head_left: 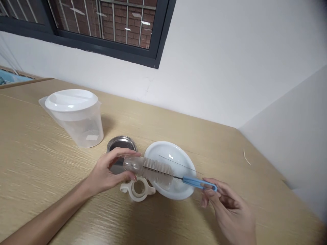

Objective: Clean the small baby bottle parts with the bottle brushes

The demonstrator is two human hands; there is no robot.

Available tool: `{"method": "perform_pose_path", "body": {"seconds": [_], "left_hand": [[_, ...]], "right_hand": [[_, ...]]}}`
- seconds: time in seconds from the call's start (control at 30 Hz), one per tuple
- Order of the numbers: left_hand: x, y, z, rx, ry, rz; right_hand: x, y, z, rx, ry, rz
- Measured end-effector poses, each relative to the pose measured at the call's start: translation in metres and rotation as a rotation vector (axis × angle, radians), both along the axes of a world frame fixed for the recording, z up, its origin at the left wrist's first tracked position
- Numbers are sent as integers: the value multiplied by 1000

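My left hand (112, 170) is closed round a small clear bottle (133, 164), thumb below and fingers above. A brush with white bristles (159, 170) and a blue looped handle (195, 182) lies in line with the bottle, its tip at or inside it. My right hand (227, 207) pinches the end of the blue handle. Beneath the brush sits a white oval dish (170, 153). Just below the bottle is a white ring-shaped piece with two handles (138, 189). A round metal tin (122, 143) is partly hidden behind my left hand.
A translucent lidded pitcher (76, 117) stands on the wooden table (63, 163) at the left. A thin pale strip (246, 157) lies at the right. The wall and a barred window (107, 23) are behind the table.
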State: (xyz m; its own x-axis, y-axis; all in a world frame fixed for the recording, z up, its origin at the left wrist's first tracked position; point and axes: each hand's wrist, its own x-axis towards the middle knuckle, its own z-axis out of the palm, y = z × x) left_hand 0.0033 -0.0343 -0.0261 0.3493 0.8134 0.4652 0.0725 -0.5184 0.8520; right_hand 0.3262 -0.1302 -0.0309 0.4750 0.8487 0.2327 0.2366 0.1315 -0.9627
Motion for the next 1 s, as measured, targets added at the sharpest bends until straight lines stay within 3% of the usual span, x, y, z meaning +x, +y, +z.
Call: {"method": "perform_pose_path", "body": {"seconds": [1.0], "left_hand": [[-2,1,0,75,94,63]], "right_hand": [[0,0,2,-46,-42,25]]}}
